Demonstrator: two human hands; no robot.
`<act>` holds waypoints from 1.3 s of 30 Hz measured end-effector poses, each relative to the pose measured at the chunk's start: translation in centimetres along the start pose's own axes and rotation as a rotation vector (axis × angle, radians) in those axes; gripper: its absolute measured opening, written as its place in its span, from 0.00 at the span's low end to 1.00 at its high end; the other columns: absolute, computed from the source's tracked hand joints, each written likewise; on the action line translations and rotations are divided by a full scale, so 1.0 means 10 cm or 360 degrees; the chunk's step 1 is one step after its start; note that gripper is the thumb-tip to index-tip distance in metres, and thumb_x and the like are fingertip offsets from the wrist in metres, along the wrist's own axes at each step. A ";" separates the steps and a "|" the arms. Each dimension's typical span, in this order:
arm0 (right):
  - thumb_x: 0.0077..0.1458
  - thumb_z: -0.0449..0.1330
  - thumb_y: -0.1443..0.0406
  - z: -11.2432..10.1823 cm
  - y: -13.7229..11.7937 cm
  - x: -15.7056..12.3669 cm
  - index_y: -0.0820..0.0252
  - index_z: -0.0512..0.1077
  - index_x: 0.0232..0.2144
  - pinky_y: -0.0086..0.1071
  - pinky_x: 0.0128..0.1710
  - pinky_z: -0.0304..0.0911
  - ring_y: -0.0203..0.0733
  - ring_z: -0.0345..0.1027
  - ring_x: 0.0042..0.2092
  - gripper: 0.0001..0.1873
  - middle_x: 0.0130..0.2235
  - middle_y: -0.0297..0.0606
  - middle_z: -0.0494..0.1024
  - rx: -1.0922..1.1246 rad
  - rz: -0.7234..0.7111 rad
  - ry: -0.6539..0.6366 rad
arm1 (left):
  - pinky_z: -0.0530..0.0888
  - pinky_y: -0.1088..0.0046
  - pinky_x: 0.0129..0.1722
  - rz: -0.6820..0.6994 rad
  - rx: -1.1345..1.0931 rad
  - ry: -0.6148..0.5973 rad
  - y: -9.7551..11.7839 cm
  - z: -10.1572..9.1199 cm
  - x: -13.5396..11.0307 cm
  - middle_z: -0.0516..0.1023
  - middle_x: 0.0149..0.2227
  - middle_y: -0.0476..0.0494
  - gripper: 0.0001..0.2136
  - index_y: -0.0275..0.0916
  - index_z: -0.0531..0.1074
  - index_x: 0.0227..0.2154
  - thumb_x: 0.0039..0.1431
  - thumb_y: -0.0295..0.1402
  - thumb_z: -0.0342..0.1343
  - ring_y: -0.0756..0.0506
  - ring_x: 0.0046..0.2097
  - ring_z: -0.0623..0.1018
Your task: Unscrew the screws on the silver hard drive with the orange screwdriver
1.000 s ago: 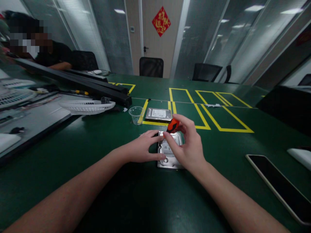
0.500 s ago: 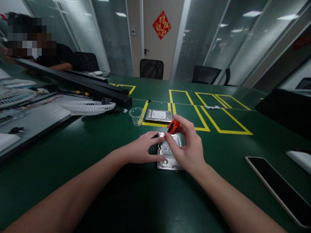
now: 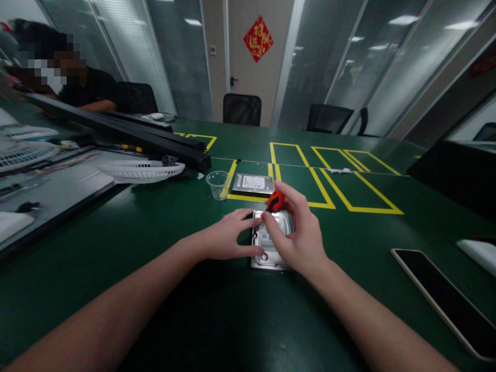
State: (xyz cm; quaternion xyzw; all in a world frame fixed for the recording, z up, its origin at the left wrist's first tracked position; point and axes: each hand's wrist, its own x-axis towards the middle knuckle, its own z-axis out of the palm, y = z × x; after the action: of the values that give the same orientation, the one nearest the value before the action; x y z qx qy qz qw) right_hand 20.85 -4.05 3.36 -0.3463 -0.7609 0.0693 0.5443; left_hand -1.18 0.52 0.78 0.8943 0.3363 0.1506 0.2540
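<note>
A silver hard drive (image 3: 278,261) lies flat on the table in front of me, its label partly covered by my fingers. My left hand (image 3: 232,237) reaches over its left edge with fingers spread, thumb on the drive and forefinger close to the screwdriver's shaft. Pinched between the fingers and thumb of my right hand (image 3: 304,232) is a red-and-black screwdriver (image 3: 276,201), tilted down toward the drive's upper left part; its tip is hard to make out. Just beyond sits a second hard drive (image 3: 253,184) inside a yellow tape outline, beside a clear plastic cup (image 3: 218,185).
More yellow tape outlines (image 3: 372,210) mark the green table (image 3: 209,320). A phone (image 3: 445,302) lies at the right. White fan-grille parts (image 3: 143,170) and long black bars (image 3: 155,135) crowd the left. Another person (image 3: 93,88) sits at the far left.
The screwdriver handle has turned slightly in my right hand, whose fingers have shifted a little. My left hand and the hard drive stay in place.
</note>
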 end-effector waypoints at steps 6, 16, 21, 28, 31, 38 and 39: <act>0.66 0.68 0.66 0.01 0.03 0.00 0.43 0.65 0.71 0.47 0.50 0.81 0.48 0.80 0.50 0.35 0.61 0.41 0.80 -0.0069 -0.0026 0.0019 | 0.62 0.38 0.75 -0.0019 0.0023 -0.0021 0.00 0.00 0.01 0.61 0.77 0.32 0.40 0.48 0.68 0.73 0.64 0.59 0.67 0.24 0.77 0.61; 0.66 0.68 0.65 0.03 0.04 -0.02 0.42 0.61 0.73 0.52 0.54 0.81 0.52 0.81 0.54 0.38 0.61 0.43 0.79 0.0032 0.0027 -0.0030 | 0.62 0.37 0.75 -0.0029 0.0006 -0.0015 0.00 0.00 0.00 0.60 0.78 0.35 0.40 0.51 0.67 0.73 0.63 0.61 0.66 0.23 0.77 0.60; 0.66 0.68 0.65 0.03 0.05 -0.01 0.42 0.64 0.71 0.52 0.52 0.82 0.54 0.79 0.55 0.36 0.64 0.44 0.77 -0.0073 0.0018 0.0016 | 0.62 0.37 0.75 -0.0016 0.0011 -0.0008 0.00 0.00 0.00 0.60 0.78 0.33 0.40 0.48 0.68 0.73 0.64 0.61 0.66 0.23 0.77 0.61; 0.68 0.66 0.65 0.04 0.05 -0.04 0.43 0.57 0.75 0.55 0.55 0.81 0.52 0.82 0.52 0.39 0.61 0.45 0.79 0.0121 0.0108 -0.0092 | 0.61 0.35 0.75 -0.0005 0.0016 -0.0016 0.02 -0.01 0.01 0.60 0.78 0.34 0.40 0.50 0.68 0.73 0.64 0.60 0.67 0.22 0.77 0.60; 0.67 0.67 0.65 0.04 0.05 -0.03 0.42 0.61 0.73 0.54 0.55 0.81 0.52 0.81 0.52 0.37 0.64 0.44 0.77 -0.0004 0.0041 -0.0035 | 0.61 0.37 0.75 -0.0013 0.0009 -0.0001 0.01 0.00 0.01 0.61 0.78 0.34 0.40 0.49 0.69 0.73 0.63 0.60 0.67 0.23 0.77 0.61; 0.67 0.63 0.68 0.04 0.05 -0.04 0.44 0.57 0.75 0.55 0.56 0.81 0.52 0.81 0.54 0.39 0.64 0.45 0.77 0.0168 0.0126 -0.0105 | 0.61 0.36 0.75 0.0003 0.0004 0.0001 0.01 -0.01 0.01 0.59 0.78 0.35 0.41 0.51 0.67 0.74 0.63 0.59 0.68 0.23 0.77 0.60; 0.67 0.64 0.67 0.04 0.05 -0.04 0.44 0.57 0.75 0.55 0.57 0.81 0.52 0.81 0.54 0.39 0.63 0.45 0.78 0.0170 0.0123 -0.0109 | 0.62 0.36 0.74 0.0000 0.0004 -0.0003 0.02 -0.01 0.01 0.59 0.78 0.35 0.40 0.51 0.67 0.74 0.63 0.60 0.68 0.23 0.77 0.60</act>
State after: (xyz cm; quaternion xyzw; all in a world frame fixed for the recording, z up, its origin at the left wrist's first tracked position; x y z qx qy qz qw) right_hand 20.83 -3.80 2.67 -0.3433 -0.7602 0.1426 0.5328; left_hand -1.08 0.49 0.93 0.8948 0.3362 0.1494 0.2531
